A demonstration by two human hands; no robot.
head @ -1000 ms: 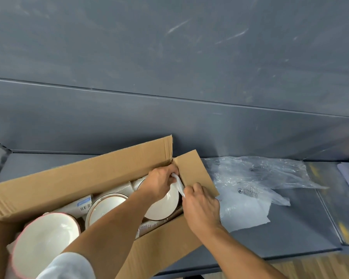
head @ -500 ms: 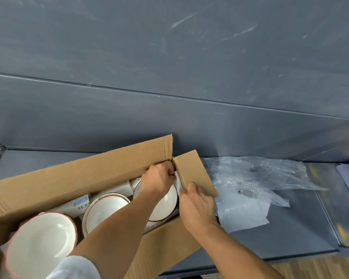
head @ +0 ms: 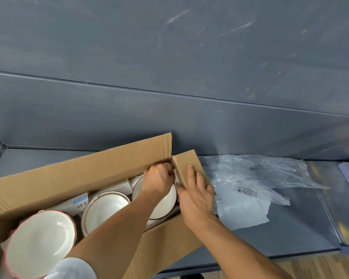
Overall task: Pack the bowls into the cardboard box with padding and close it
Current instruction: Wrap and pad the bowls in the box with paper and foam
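The open cardboard box lies on the grey table, its long back flap upright. Three white bowls sit inside it: a pink-rimmed bowl at the left, a brown-rimmed bowl in the middle, and a third bowl partly under my left wrist. White padding pieces stand behind the bowls. My left hand is curled in the box's far right corner, pinching a white padding strip. My right hand lies with straight fingers on the short end flap.
Crumpled clear plastic wrap and a white foam sheet lie on the table right of the box, with a small metal spring on them. A dark wall rises close behind. The table's front edge borders wooden floor.
My right hand has let go of the white strip and spread flat on the end flap. My left hand has pushed the strip deeper into the box corner.
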